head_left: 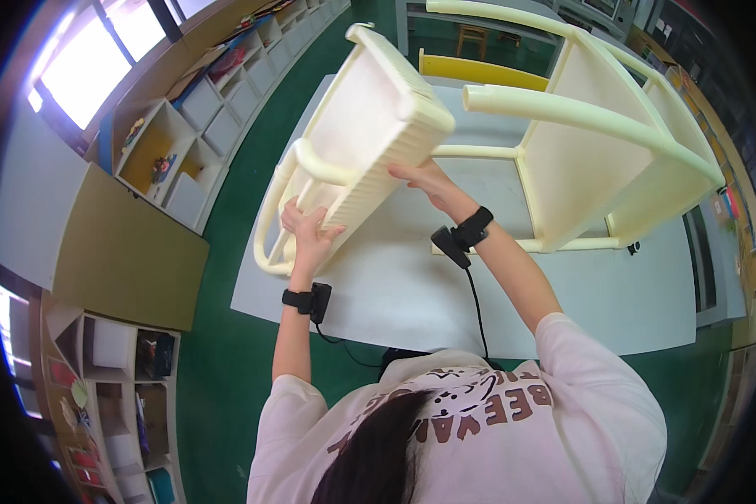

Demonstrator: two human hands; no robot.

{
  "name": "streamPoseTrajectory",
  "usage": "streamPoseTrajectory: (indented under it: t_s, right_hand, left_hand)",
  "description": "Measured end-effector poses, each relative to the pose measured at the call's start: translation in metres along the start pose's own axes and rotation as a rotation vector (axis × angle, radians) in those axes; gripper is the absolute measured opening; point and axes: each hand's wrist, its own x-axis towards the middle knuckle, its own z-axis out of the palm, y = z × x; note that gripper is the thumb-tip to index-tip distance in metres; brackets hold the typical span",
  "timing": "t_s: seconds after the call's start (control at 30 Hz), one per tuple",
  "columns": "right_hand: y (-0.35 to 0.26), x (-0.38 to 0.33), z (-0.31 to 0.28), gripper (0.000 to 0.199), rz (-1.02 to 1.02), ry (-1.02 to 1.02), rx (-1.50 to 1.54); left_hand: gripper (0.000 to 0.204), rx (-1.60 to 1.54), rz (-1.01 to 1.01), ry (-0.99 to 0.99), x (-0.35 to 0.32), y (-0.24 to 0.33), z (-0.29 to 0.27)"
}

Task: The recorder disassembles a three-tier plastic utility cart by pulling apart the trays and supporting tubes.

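Observation:
A cream plastic piece (363, 101), shaped like a shallow tray with ribbed sides and curved tubes at one end, is held tilted over the left part of the table. My left hand (310, 237) is closed round its near end, beside the bent tube (273, 214). Against the ribbed side lies my right hand (428, 180), gripping it with fingers partly hidden. On the right of the table rests a larger cream frame (596, 143) of thick tubes and flat panels, lying on its side, apart from both hands.
The pale grey table (563, 311) stands on a green floor (227, 252). A yellow chair back (479, 71) shows behind its far edge. White shelves with bins (218, 126) line the left wall, and an open cubby unit (134, 378) stands nearer. Black cables run from both wrist straps.

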Motion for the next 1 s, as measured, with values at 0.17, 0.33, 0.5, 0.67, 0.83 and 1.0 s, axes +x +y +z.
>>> streamPoseTrajectory:
  t_s: [0.17, 0.33, 0.5, 0.67, 0.83, 1.0]
  right_hand:
    - [0.032, -0.018, -0.023, 0.066, 0.205, 0.212, 0.075]
    - [0.075, -0.035, -0.032, 0.055, 0.157, 0.206, 0.268]
    - [0.111, -0.053, -0.034, 0.043, 0.155, 0.210, 0.600]
    - [0.130, -0.059, -0.030, 0.036, 0.153, 0.158, 0.716]
    - [0.154, -0.058, -0.039, 0.032, 0.174, 0.156, 0.740]
    - [0.161, -0.058, -0.031, 0.033, 0.213, 0.219, 0.796]
  left_hand:
    - [0.032, -0.017, 0.078, -0.110, 0.012, 0.011, 0.006]
    - [0.028, 0.053, 0.239, -0.202, 0.020, 0.003, 0.015]
    - [0.028, 0.089, 0.305, -0.342, 0.025, 0.007, 0.023]
    - [0.027, 0.102, 0.328, -0.401, 0.025, 0.001, 0.026]
    - [0.024, 0.141, 0.426, -0.340, 0.028, 0.003, 0.029]
    - [0.022, 0.157, 0.402, -0.337, 0.020, -0.006, 0.025]
